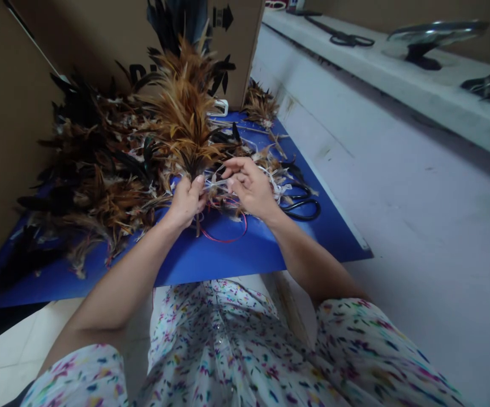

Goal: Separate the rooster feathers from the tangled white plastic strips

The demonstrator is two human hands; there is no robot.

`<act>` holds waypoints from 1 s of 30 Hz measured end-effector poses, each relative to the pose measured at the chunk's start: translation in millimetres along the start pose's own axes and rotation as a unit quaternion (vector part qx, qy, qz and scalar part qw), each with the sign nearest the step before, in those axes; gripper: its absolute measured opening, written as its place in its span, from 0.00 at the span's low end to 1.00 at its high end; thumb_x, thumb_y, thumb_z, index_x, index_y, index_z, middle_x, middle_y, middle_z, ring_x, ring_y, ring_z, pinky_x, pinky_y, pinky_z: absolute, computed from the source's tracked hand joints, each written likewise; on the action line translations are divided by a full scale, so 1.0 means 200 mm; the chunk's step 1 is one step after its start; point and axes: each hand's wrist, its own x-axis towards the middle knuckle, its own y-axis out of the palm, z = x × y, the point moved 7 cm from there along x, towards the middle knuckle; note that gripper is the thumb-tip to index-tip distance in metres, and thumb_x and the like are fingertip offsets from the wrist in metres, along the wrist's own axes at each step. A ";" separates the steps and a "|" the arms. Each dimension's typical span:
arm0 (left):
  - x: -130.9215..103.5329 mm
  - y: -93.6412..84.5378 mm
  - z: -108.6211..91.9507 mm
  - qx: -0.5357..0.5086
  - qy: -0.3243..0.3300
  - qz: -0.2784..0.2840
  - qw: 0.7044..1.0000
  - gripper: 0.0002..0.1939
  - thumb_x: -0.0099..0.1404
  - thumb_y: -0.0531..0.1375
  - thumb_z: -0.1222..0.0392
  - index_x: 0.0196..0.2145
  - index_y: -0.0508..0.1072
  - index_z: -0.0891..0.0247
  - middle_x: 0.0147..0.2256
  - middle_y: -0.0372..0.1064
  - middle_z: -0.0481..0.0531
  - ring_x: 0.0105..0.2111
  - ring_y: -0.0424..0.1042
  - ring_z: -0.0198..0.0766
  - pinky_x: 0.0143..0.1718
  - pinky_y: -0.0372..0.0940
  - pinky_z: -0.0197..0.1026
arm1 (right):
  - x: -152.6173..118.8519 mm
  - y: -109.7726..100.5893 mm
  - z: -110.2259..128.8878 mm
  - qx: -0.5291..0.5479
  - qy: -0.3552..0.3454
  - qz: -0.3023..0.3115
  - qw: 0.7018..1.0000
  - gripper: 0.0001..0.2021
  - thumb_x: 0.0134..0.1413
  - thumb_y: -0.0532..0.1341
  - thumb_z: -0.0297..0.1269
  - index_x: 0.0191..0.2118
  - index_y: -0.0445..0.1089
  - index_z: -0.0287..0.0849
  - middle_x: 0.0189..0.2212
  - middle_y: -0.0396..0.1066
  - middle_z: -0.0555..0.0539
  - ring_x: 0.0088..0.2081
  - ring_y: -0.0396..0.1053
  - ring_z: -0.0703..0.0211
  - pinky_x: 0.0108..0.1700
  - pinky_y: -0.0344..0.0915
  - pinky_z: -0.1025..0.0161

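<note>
My left hand [188,198] is closed around the lower end of an upright bundle of feathers [189,113], golden brown with long dark ones at the top. A pale, shiny strip of tie [217,183] runs from the bundle's base across to my right hand [250,186]. The thumb and a finger of that hand pinch the strip, with the other fingers bent. Below the hands, a loop of thin red string [228,242] lies on the blue tabletop [228,263]. My palms hide the bundle's very bottom.
Loose brown and black feathers [109,198] cover the table's left half. Black-handled scissors [306,209] lie right of my right hand. A cardboard box [240,51] stands behind. Along the right wall, a ledge [398,62] holds another pair of scissors [349,39].
</note>
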 end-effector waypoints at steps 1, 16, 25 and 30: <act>0.00 0.02 0.00 0.024 -0.013 0.026 0.999 0.22 0.66 0.64 0.47 0.26 0.58 0.59 0.14 0.50 0.38 0.09 0.46 0.24 0.12 0.40 0.31 | 0.00 -0.01 0.00 -0.014 -0.001 -0.003 1.000 0.18 0.63 0.60 0.49 0.52 0.64 0.46 0.39 0.70 0.49 0.29 0.66 0.67 0.33 0.68 0.65; -0.02 0.03 -0.01 0.134 -0.013 0.070 0.988 0.25 0.69 0.58 0.40 0.25 0.57 0.59 0.12 0.48 0.39 0.11 0.46 0.25 0.14 0.43 0.32 | -0.02 0.03 0.11 -0.255 -0.061 0.047 0.964 0.11 0.64 0.60 0.39 0.38 0.81 0.42 0.28 0.70 0.50 0.30 0.65 0.64 0.38 0.61 0.65; -0.02 0.03 0.02 0.098 -0.041 0.069 0.992 0.24 0.67 0.60 0.38 0.27 0.63 0.61 0.15 0.50 0.40 0.11 0.47 0.24 0.14 0.41 0.33 | -0.03 0.02 0.14 -0.287 -0.089 0.008 0.954 0.11 0.63 0.61 0.38 0.37 0.81 0.43 0.25 0.68 0.52 0.28 0.63 0.66 0.35 0.59 0.66; -0.03 0.04 0.03 0.094 -0.065 0.059 0.992 0.21 0.67 0.62 0.42 0.30 0.60 0.60 0.16 0.50 0.39 0.12 0.47 0.23 0.15 0.41 0.31 | -0.05 0.04 0.15 -0.342 -0.158 0.002 0.927 0.16 0.67 0.57 0.42 0.38 0.81 0.42 0.27 0.69 0.49 0.29 0.64 0.65 0.34 0.58 0.66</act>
